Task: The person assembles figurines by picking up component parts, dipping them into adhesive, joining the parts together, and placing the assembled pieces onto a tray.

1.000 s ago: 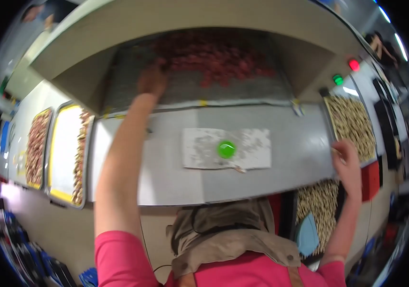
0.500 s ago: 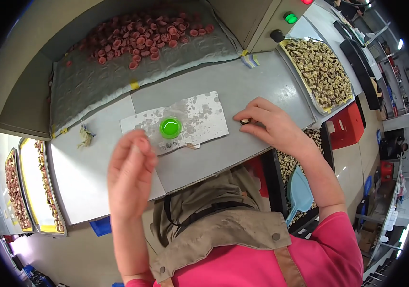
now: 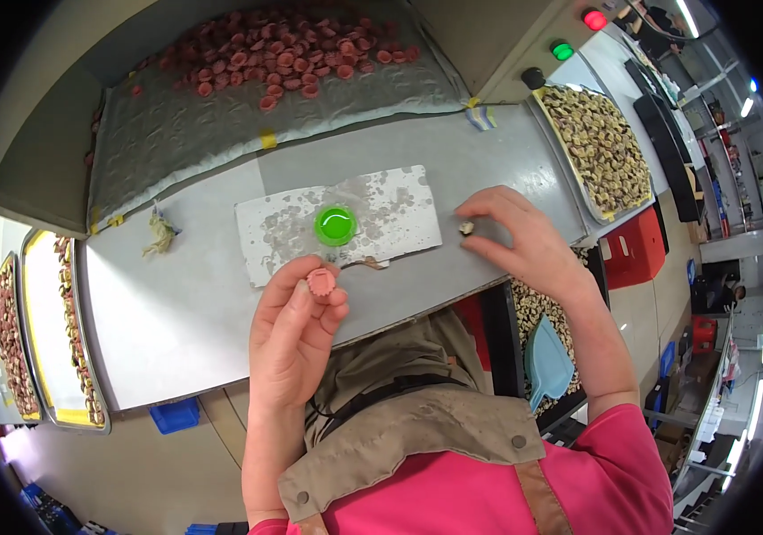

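Between the thumb and fingers of my left hand [image 3: 297, 330] is a small pink fluted cup [image 3: 321, 283], raised in front of the white board's near edge. My right hand [image 3: 524, 241] rests over the table to the right, with thumb and forefinger spread. In the gap between them is a small dark-and-pale piece [image 3: 466, 229]; contact with the fingertips is not visible. A round container with bright green contents [image 3: 336, 226] stands on the stained white board [image 3: 399, 209], ahead of my left hand.
Many pink cups [image 3: 288, 62] lie on a grey belt [image 3: 176, 147] ahead. A tray of yellow-and-brown pieces [image 3: 595, 147] stands at right. Below it, a black bin [image 3: 512, 343] holds pale bits and a blue scoop [image 3: 546, 361]. Trays [image 3: 43, 312] sit at left, near a crumpled scrap [image 3: 160, 234].
My left hand has moved right and turned, bringing the pink cup into view. My right thumb and forefinger have spread farther apart around the small piece. The whole view has shifted slightly.
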Available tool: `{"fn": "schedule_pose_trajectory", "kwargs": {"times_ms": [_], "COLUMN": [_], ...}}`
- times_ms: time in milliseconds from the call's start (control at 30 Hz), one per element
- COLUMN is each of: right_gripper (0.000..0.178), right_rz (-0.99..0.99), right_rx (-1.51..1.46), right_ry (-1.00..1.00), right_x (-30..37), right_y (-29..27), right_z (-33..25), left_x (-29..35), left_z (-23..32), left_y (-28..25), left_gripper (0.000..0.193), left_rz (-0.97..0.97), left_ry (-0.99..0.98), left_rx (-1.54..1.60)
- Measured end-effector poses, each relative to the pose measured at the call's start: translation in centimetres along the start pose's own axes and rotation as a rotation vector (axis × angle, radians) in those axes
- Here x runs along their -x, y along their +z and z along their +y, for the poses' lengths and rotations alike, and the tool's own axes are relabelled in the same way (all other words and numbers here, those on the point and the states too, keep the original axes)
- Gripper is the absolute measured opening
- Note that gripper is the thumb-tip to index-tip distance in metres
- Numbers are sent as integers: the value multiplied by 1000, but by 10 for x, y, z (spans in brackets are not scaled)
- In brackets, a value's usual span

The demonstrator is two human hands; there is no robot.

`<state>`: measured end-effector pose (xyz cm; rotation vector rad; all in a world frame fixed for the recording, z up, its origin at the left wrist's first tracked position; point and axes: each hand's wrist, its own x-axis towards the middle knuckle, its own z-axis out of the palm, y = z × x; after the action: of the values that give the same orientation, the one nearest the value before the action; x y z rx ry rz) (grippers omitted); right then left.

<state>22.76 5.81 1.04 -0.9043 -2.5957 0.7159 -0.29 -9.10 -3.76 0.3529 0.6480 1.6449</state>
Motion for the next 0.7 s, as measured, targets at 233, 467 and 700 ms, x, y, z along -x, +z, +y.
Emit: {"fn": "schedule_pose_trajectory", "kwargs": {"times_ms": [233, 467, 700], "right_gripper": [16, 15, 15], "right_rz": [7, 67, 13], "right_rx": [44, -78, -42], "right_ry": [224, 180, -249], "right_x": [-1, -11, -65], "right_y": [3, 5, 31], "right_z": [-22, -32, -66], "left_x": [2, 5, 7], "left_z": [5, 10, 6], "left_y": [-6, -1, -5], "left_gripper": [31, 30, 32], "left_rz": [8, 84, 50], "left_ry": [-59, -78, -33], "left_rx": [47, 94, 131]}}
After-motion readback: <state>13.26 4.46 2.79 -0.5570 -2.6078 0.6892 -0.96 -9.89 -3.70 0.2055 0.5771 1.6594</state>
